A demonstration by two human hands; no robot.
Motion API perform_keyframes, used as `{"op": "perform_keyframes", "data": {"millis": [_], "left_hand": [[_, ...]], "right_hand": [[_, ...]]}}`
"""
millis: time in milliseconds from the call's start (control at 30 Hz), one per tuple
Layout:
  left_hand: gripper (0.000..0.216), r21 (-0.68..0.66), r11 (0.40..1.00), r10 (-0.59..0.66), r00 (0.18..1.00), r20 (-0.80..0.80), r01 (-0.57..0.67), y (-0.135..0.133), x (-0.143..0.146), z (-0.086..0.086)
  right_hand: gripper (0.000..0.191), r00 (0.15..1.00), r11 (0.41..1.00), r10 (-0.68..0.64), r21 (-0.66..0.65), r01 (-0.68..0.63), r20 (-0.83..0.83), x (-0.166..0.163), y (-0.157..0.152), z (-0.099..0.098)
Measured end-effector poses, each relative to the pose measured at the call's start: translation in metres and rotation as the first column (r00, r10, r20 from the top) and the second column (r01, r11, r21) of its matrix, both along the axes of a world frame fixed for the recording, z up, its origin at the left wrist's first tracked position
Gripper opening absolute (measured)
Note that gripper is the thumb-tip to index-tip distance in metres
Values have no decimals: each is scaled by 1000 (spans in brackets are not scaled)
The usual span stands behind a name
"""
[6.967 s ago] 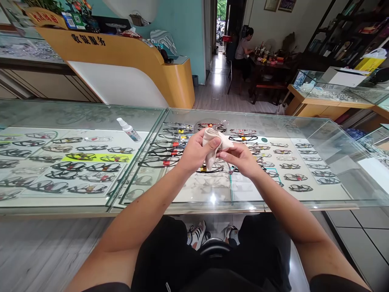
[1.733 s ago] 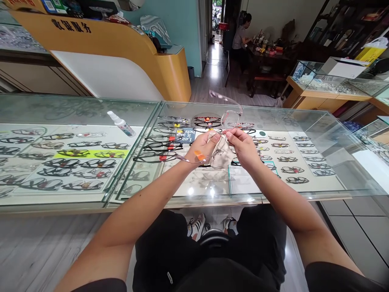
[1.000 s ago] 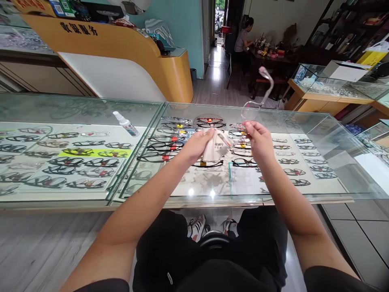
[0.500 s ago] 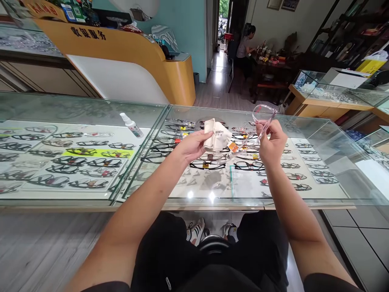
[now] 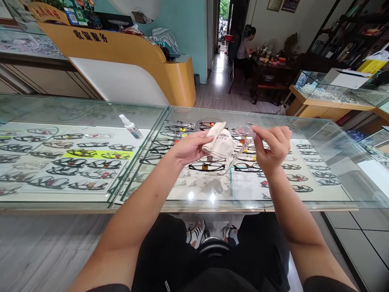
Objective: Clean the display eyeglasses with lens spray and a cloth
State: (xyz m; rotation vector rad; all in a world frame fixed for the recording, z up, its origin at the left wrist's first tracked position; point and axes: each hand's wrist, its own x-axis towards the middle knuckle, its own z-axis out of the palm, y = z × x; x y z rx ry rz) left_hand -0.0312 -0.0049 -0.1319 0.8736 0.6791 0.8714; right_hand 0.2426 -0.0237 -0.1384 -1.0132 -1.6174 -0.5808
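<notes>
Cream cloth (image 5: 220, 142), one, and clear glasses (image 5: 244, 144), one pair, in the grasp of left hand (image 5: 192, 147) and right hand (image 5: 272, 147) respectively.

Teal wall (image 5: 187, 36) | grey plank floor (image 5: 212, 91) | curved orange counter (image 5: 133, 52) | bright doorway (image 5: 224, 16)

head camera | on wearer's head | facing forward, down | left hand (image 5: 191, 148), right hand (image 5: 273, 147) near | doorway (image 5: 224, 24) far beyond
</notes>
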Motion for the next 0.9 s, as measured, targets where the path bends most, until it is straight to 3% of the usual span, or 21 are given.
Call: {"op": "perform_keyframes", "data": {"millis": [133, 267, 467, 667, 900], "left_hand": [[28, -32, 999, 21, 1000, -1, -21, 0, 1, -2], [20, -42, 998, 46, 999, 19, -45, -4, 0, 3], [39, 20, 999, -32, 999, -13, 32, -12, -8, 14], [40, 18, 994, -111, 992, -54, 112, -10, -12, 12], [33, -12, 986, -170, 984, -45, 169, -11, -9, 6]], "right_hand": [[19, 994, 998, 40, 39, -44, 99, -1, -2, -1], [22, 983, 996, 90, -29, -87, 161, -1, -2, -6], [31, 971, 991, 102, -104, -82, 215, 0, -6, -12], [43, 949, 993, 100, -82, -79, 299, -1, -15, -15], [38, 947, 956, 177, -274, -101, 267, -2, -17, -27]]}}
